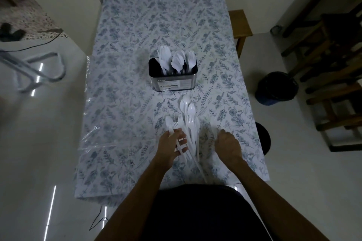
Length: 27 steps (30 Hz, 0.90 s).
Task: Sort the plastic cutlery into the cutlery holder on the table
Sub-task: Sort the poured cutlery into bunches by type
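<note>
A metal cutlery holder (172,82) stands in the middle of the floral-covered table (137,25), with white plastic knives, spoons and forks upright in separate sections. A loose pile of white plastic cutlery (189,115) lies on the cloth near the front edge. My left hand (172,146) rests on the left side of the pile, fingers closed around a white spoon (168,122) and touching several handles. My right hand (228,144) sits to the right of the pile, fingers curled down on the table; whether it holds a piece is hidden.
A clear plastic sheet (88,139) hangs off the table's left edge. A wooden bench (240,23) and a dark bin (276,88) stand on the right, with wooden chairs (333,64) beyond. A round black stool (263,139) sits by the right front corner.
</note>
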Each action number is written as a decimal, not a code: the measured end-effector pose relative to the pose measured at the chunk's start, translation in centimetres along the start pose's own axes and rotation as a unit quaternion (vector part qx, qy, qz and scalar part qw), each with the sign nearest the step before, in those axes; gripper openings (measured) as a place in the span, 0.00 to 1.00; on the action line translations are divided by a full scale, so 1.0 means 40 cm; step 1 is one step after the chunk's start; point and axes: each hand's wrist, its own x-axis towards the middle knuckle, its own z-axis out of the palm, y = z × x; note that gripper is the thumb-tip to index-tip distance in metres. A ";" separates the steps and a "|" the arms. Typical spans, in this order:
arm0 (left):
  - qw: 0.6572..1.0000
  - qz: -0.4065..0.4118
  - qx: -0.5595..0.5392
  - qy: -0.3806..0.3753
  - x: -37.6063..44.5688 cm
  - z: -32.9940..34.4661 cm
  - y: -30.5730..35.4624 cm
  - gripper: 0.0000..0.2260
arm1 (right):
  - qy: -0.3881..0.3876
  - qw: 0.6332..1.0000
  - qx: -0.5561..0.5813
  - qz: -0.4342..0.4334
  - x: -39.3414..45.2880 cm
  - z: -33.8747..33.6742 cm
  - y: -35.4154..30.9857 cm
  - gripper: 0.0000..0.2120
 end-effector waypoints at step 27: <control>0.992 0.085 0.089 0.005 -0.003 -0.002 0.008 0.12 | -0.025 0.945 0.323 -0.040 -0.031 -0.062 -0.063 0.05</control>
